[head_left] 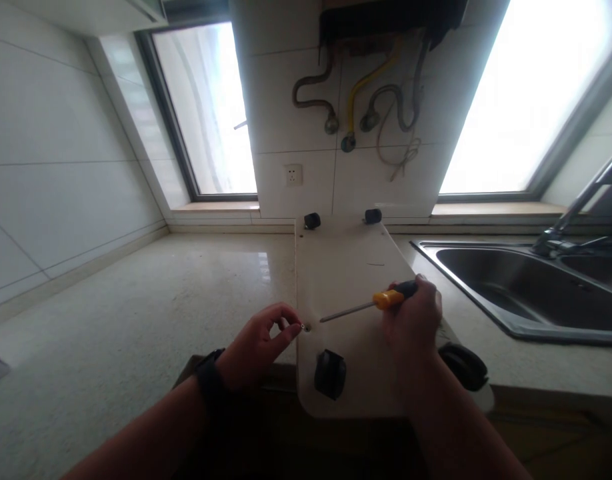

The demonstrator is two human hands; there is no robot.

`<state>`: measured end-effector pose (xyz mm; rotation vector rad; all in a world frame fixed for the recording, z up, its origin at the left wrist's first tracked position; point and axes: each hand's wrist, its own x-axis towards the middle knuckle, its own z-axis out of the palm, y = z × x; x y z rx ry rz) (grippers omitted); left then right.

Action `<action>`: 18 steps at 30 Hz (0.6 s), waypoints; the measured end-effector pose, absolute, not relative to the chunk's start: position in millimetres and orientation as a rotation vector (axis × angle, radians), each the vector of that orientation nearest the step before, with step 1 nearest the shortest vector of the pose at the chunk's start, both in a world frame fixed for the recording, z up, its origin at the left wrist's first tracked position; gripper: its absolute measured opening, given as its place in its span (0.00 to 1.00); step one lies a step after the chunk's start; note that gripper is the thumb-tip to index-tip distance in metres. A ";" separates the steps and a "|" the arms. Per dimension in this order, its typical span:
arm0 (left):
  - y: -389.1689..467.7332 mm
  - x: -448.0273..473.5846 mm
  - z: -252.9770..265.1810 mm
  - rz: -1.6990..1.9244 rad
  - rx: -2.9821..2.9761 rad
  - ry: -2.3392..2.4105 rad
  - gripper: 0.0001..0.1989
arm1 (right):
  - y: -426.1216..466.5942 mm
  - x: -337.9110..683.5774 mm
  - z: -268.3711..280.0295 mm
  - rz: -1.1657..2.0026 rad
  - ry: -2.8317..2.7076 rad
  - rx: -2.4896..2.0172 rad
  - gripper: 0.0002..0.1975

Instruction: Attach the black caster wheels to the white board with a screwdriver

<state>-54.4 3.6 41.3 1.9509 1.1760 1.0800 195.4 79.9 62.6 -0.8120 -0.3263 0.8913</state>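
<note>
A white board point(343, 280) with black casters lies across the counter, its near end sticking out over the front edge. My right hand point(416, 317) is wrapped round the handle of a yellow and black screwdriver point(389, 297), whose shaft points left. The tip stays just above the board, a little right of a small hole near the left edge. At that hole, my left hand point(266, 337) pinches a tiny metal piece, likely a screw point(303, 327), between thumb and fingertip. Nearest both hands, a black caster point(330, 373) sits on the board's near left corner.
Another caster point(463, 367) is at the near right, and two small ones, a left one point(312, 221) and a right one point(373, 216), at the far end. A steel sink point(486, 280) with a faucet point(553, 241) is to the right. Stone counter point(186, 293) spreads left; pipes point(353, 100) hang on the wall.
</note>
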 end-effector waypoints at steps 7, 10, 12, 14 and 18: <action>-5.2 -42.7 41.2 1.026 1.903 1.196 0.10 | 76.5 190.8 62.6 0.852 -0.412 -0.806 0.12; -7.0 -40.1 41.7 0.998 1.878 1.233 0.10 | 76.2 189.5 62.4 0.851 -0.432 -0.807 0.13; -7.7 -38.3 42.2 0.987 1.878 1.253 0.10 | 75.9 188.7 61.9 0.855 -0.445 -0.807 0.13; -7.9 -37.0 42.4 0.981 1.884 1.265 0.10 | 75.7 188.1 61.3 0.852 -0.457 -0.806 0.12; -7.9 -35.9 41.4 0.976 1.898 1.274 0.10 | 76.0 187.2 60.3 0.838 -0.481 -0.792 0.12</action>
